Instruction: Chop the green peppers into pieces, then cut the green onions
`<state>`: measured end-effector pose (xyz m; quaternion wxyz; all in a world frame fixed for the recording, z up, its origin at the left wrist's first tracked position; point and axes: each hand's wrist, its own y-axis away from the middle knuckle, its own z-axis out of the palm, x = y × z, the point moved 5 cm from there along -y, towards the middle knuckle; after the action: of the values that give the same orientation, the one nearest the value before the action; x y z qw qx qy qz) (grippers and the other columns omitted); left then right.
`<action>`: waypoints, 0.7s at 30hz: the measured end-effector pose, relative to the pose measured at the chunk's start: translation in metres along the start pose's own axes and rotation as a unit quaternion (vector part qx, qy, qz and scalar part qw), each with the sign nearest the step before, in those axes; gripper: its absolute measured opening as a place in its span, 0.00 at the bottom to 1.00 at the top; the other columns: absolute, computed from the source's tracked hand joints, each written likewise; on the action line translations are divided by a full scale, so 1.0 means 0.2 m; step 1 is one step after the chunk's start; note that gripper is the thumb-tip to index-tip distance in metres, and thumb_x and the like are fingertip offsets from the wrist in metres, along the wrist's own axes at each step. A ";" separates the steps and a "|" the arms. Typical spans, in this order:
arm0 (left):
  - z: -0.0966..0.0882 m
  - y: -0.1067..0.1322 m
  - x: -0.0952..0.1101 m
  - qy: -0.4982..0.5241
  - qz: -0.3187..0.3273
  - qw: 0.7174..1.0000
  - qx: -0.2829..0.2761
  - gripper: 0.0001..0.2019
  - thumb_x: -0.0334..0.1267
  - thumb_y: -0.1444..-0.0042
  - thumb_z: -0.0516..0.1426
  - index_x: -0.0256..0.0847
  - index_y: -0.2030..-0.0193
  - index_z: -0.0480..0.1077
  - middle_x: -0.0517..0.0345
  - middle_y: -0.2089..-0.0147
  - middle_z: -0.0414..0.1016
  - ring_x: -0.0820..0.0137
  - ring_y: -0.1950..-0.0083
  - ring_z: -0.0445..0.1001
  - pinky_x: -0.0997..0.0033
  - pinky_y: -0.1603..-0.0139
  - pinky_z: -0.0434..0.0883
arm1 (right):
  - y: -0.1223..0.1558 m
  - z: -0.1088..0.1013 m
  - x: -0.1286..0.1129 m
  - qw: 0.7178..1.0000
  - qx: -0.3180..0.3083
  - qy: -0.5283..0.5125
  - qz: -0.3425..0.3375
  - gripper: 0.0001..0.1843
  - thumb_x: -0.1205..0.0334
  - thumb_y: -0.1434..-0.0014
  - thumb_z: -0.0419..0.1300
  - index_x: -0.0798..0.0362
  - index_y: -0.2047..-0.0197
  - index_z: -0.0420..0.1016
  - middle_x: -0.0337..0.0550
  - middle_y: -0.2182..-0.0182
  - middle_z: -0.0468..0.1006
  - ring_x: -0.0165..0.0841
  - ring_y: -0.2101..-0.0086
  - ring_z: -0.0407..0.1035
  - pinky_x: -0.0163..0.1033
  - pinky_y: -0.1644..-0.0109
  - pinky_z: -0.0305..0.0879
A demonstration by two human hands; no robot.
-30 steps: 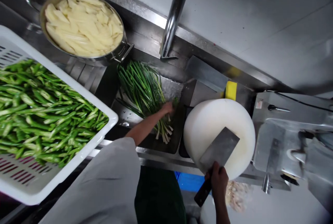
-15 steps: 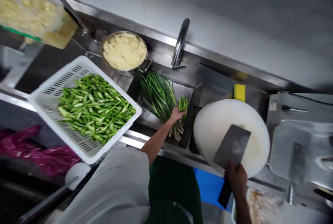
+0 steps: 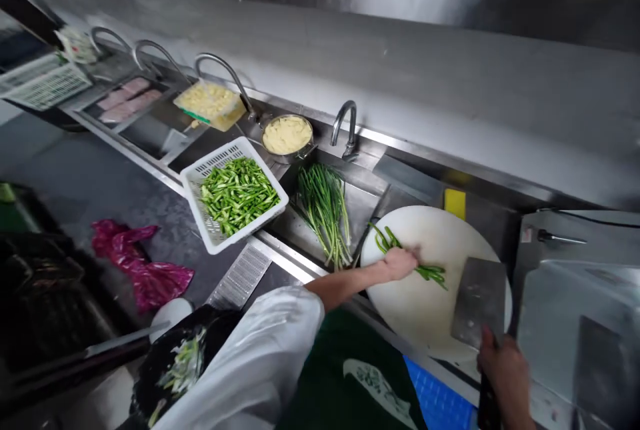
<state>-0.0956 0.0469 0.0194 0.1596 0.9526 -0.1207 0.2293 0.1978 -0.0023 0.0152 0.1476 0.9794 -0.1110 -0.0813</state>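
Note:
My left hand [image 3: 401, 263] is closed around a small bunch of long green chili peppers [image 3: 431, 274] on the round white cutting board [image 3: 420, 323]. Their ends stick out on both sides of the fist. My right hand [image 3: 504, 370] grips the dark handle of a cleaver [image 3: 479, 302], whose broad blade lies over the board's right side, apart from the peppers. Left of the board, a bundle of green onions [image 3: 324, 213] rests in the sink basin [image 3: 367, 200]. A white slotted basket [image 3: 203, 227] of sliced green peppers [image 3: 240, 197] sits farther left.
A pot [image 3: 286, 155] of pale cut pieces and a faucet [image 3: 345, 125] stand behind the basin. Beyond the board is a yellow block [image 3: 455, 203]. A metal appliance [image 3: 565, 283] borders its right. A pink plastic bag [image 3: 145, 263] and a dark bin [image 3: 170, 370] lie lower left.
My left hand has moved right from the basin onto the board with the green chili peppers. My right hand and cleaver have shifted right. The view has tilted up, showing more sinks and a shelf.

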 end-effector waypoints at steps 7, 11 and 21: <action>-0.29 0.17 0.06 0.233 -0.079 0.950 0.191 0.14 0.29 0.40 0.59 0.41 0.48 0.77 0.48 0.48 0.78 0.63 0.55 0.79 0.66 0.50 0.75 | -0.03 0.01 0.07 0.998 -0.050 -0.001 -0.030 0.24 0.52 0.30 0.49 0.63 0.48 0.75 0.64 0.58 0.81 0.44 0.60 0.75 0.40 0.61 0.62; -0.30 0.30 -0.08 0.309 -0.212 0.900 0.223 0.13 0.42 0.32 0.53 0.34 0.60 0.73 0.59 0.77 0.71 0.72 0.79 0.69 0.74 0.75 0.69 | -0.04 0.03 0.08 0.997 -0.059 -0.009 -0.037 0.22 0.53 0.28 0.48 0.60 0.51 0.75 0.59 0.61 0.82 0.41 0.61 0.75 0.37 0.61 0.60; -0.08 0.11 -0.03 0.181 -0.390 0.881 0.198 0.10 0.43 0.41 0.63 0.36 0.61 0.77 0.49 0.68 0.80 0.63 0.65 0.81 0.71 0.62 0.72 | -0.06 0.06 0.12 0.996 -0.062 -0.030 -0.051 0.20 0.53 0.27 0.49 0.59 0.55 0.76 0.58 0.62 0.81 0.41 0.62 0.76 0.37 0.62 0.58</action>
<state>-0.1152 0.0331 0.0358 0.0628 0.8762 0.3392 0.3365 0.2201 -0.0007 -0.0028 0.2004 0.9699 -0.0602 -0.1244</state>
